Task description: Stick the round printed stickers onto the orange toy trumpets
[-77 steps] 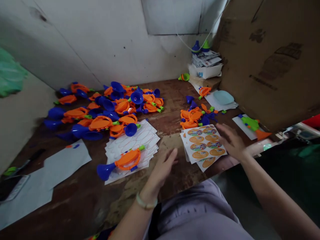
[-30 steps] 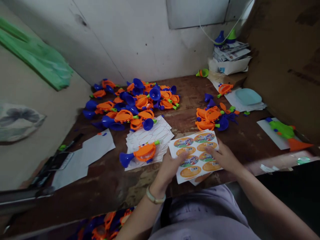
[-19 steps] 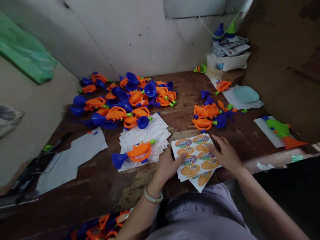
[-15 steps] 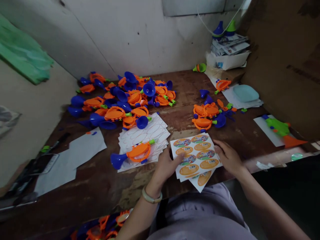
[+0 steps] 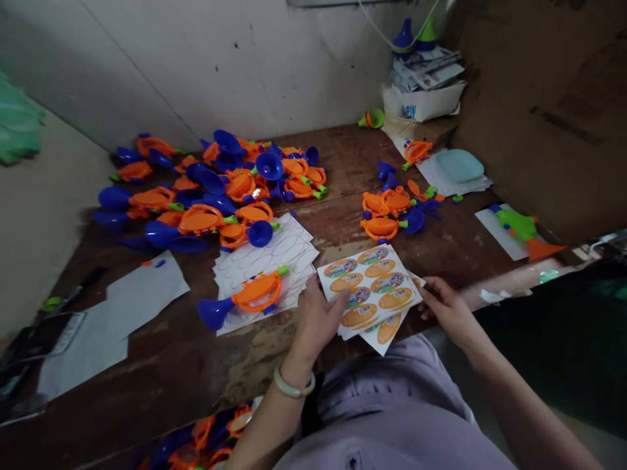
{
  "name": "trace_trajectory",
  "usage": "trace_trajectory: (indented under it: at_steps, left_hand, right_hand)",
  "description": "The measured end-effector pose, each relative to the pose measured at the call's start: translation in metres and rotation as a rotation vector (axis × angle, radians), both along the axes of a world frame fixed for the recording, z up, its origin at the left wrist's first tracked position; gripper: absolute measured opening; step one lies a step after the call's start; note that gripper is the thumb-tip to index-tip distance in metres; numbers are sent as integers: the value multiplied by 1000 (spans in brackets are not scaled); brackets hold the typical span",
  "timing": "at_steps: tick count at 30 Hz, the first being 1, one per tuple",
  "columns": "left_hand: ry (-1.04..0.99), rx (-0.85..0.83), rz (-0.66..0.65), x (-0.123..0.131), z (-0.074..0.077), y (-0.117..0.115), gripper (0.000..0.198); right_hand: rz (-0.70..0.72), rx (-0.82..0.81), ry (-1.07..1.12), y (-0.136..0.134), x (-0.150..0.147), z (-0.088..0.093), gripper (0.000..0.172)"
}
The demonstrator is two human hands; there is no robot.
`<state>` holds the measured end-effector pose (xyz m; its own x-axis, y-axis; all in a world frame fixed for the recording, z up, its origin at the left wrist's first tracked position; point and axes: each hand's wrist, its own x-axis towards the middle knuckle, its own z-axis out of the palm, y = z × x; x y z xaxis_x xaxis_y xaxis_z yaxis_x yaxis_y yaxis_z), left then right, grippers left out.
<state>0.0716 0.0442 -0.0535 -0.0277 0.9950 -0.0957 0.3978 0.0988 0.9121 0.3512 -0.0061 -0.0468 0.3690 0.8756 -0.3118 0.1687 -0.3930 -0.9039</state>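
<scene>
Several sticker sheets (image 5: pixel 386 277) with orange and multicoloured ovals lie fanned near the table's front edge. My left hand (image 5: pixel 321 316), below a bangle, grips their left side with the thumb on top. At the right, my right hand (image 5: pixel 443 303) pinches the corner of a sheet that sticks out from under the top one. Left of the sheets, an orange and blue toy trumpet (image 5: pixel 257 292) rests on a stack of white sheets with oval outlines (image 5: pixel 289 248).
A large pile of toy trumpets (image 5: pixel 240 186) fills the back left. A smaller group (image 5: pixel 385 228) sits right of centre. Farther right are a pale blue dish (image 5: pixel 460 166), a white box (image 5: pixel 426 101) and a green toy (image 5: pixel 516 224). Loose papers (image 5: pixel 147 294) lie at left.
My right hand has shifted from the top sheet's edge to a lower sheet's corner, which now juts out to the right. The camera view has turned slightly.
</scene>
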Motion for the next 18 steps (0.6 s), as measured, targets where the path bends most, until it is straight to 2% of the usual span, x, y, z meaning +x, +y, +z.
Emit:
trace_trajectory:
  at_steps: [2,3,4,6,7,9,13,16,18]
  left_hand:
    - [154,109,11,1,8,-9,100]
    - [270,186,-37,3,12,-13,109]
    - [399,268,-140,5,15,-18,111]
    - [636,377,-451,12,22,-24,95]
    - [709,380,-598,16,24,-26,85]
    - [791,330,-765,24,27,-26,73]
    - [828,254,-786,30,27,-20,70]
    - [806,283,-767,28,25,-19,71]
    - [761,330,-718,24,25,-21,75]
  right_hand:
    - [-23,-3,35,3,-3,-2,59]
    - [-34,1,49,5,-5,-4,56]
    - [-45,8,61,6,-6,-5,53]
    - [-76,41,78,8,-9,-6,46]
    - [-99,65,85,8,-9,-5,43]
    - [-182,127,99,6,-9,-3,38]
    - [-480,318,127,1,5,13,25]
    - [-665,505,151,-1,21,40,22]
    - [-708,606,185,-3,28,62,22]
